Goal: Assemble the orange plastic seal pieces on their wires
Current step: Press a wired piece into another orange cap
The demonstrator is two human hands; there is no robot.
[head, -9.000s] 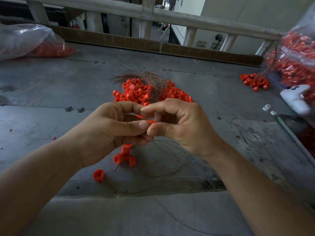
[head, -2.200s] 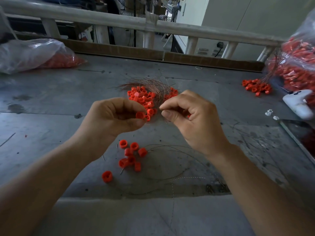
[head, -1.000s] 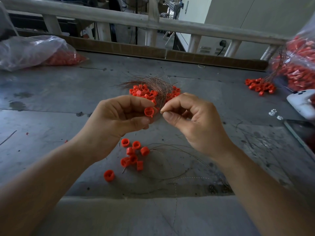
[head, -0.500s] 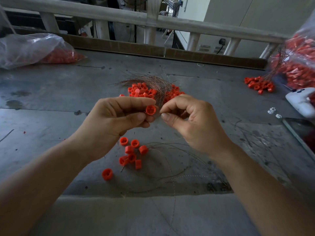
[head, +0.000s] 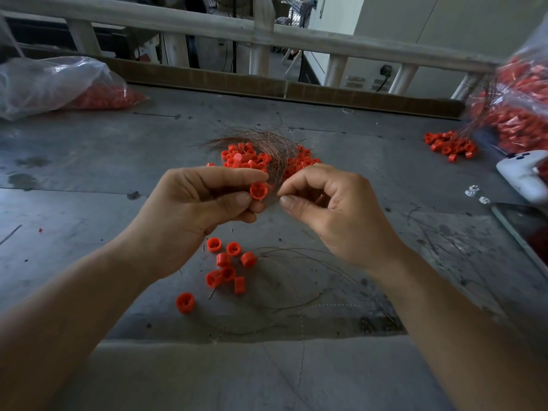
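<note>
Cap [head: 258,191] pinched in left hand [head: 195,212], open face turned toward right hand [head: 335,218]; its thumb and forefinger pinch together, presumably on a wire end, aligned for threading.

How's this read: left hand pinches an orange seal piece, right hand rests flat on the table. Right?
Not flat: in the head view the right hand is raised, thumb and forefinger pinched, beside the orange seal piece that the left hand pinches.

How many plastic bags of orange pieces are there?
2. The left plastic bag lies far left at the back; the right plastic bag is far right, partly cut off.
</note>
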